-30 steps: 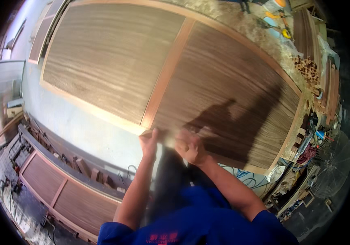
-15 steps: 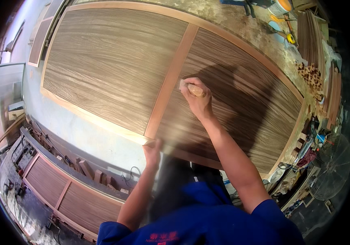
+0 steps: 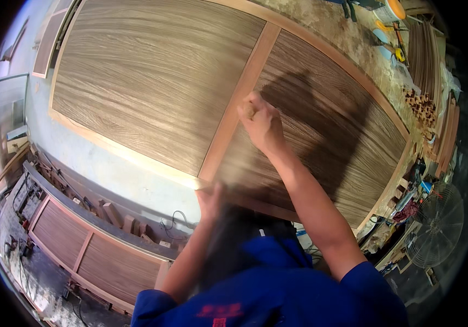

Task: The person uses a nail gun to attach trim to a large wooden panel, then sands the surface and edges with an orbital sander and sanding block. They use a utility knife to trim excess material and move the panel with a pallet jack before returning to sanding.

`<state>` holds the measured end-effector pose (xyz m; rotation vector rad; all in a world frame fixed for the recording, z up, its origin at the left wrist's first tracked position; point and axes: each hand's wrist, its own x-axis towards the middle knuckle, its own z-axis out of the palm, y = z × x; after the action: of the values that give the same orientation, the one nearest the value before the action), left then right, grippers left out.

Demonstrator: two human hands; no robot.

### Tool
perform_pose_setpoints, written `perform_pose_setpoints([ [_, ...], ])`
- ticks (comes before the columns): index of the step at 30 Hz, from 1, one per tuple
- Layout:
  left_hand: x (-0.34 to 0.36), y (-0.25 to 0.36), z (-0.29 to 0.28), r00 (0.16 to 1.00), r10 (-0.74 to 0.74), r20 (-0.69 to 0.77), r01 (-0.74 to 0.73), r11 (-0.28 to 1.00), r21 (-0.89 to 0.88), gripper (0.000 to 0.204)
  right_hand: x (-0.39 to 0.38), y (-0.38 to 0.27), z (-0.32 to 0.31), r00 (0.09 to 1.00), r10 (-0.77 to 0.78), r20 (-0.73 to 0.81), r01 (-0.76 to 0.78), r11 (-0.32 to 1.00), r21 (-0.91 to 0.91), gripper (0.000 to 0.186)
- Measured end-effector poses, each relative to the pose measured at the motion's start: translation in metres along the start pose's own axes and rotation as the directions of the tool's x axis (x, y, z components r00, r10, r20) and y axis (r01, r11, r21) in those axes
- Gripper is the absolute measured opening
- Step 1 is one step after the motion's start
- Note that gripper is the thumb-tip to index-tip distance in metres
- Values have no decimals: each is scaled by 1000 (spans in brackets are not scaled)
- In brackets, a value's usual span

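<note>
A large wood-grain panel (image 3: 152, 82) with a pale wooden frame lies in front of me, split by a reddish-brown centre rail (image 3: 238, 109). My right hand (image 3: 264, 122) is closed round a wooden-handled scraper (image 3: 250, 110) at the rail's right edge. The handle's end points up toward me, and the fist hides the blade. My left hand (image 3: 210, 200) grips the near edge of the frame, where the centre rail ends. Its fingers are partly blurred. My arm's shadow falls across the darker right half of the panel.
A second framed panel (image 3: 114, 272) stands lower left, beside a shelf with wood blocks (image 3: 113, 214). At the right are a fan (image 3: 436, 223), wood strips (image 3: 425, 57) and clutter. A white and orange bucket (image 3: 391, 10) and a yellow tape measure (image 3: 400, 55) sit at the far right.
My right hand has moved left onto the centre rail, and the scraper handle has tipped more upright. My left hand stays at the frame edge. The whole view has shifted slightly.
</note>
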<state>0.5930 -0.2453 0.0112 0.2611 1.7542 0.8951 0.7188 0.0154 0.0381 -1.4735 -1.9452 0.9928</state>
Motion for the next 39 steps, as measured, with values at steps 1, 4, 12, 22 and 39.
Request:
perform_pose_setpoints([
  [1, 0, -2, -1, 1000, 6, -9, -6, 1000, 1, 53, -5, 2, 1, 997, 70, -25, -69, 995, 66, 15],
  [4, -2, -6, 1, 998, 40, -49, -41, 999, -14, 53, -14, 5, 1, 984, 172, -49, -162, 972, 168, 18],
  [12, 6, -21, -3, 996, 85, 13, -85, 996, -39, 52, -14, 17, 6, 991, 127, -44, -124, 990, 70, 15],
  [22, 3, -12, 2, 998, 34, -53, -31, 998, 60, 41, -16, 10, 5, 986, 169, -19, -159, 958, 240, 14],
  [39, 3, -22, -10, 996, -88, -28, 90, 992, 86, 51, 45, 29, -73, 930, -302, -210, 259, 944, -206, 6],
])
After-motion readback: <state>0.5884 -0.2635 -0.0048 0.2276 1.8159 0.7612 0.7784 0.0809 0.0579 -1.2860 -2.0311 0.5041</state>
